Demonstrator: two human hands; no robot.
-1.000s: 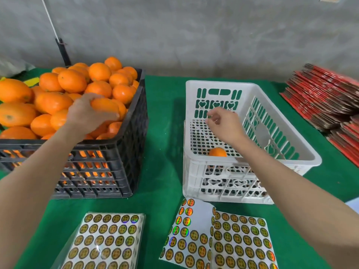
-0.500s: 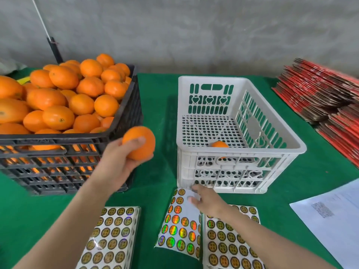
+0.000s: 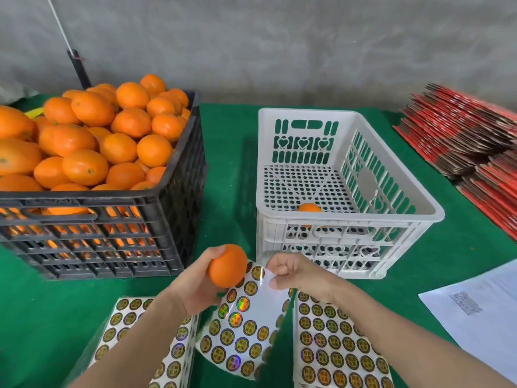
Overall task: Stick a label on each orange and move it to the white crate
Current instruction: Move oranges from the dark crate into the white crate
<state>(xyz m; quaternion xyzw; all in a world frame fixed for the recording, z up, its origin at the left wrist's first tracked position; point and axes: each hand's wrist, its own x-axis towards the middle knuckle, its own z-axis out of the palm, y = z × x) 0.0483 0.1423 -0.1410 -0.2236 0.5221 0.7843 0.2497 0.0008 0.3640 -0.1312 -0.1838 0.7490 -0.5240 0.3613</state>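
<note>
Head: orange (image 3: 228,266), long axis near-upright

Rough grey concrete wall (image 3: 279,46) at back, soft even light. Table (image 3: 229,141) w/ green cloth. Dark pole (image 3: 79,70) against wall, far left. Red flat-card stacks (image 3: 461,130) on table's right side.

Bright even light, wide-angle edge distortion

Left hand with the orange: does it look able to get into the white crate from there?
Probably yes. The left hand holds the orange close to the white crate; its top is open, and the right hand sits beside the path.
</note>
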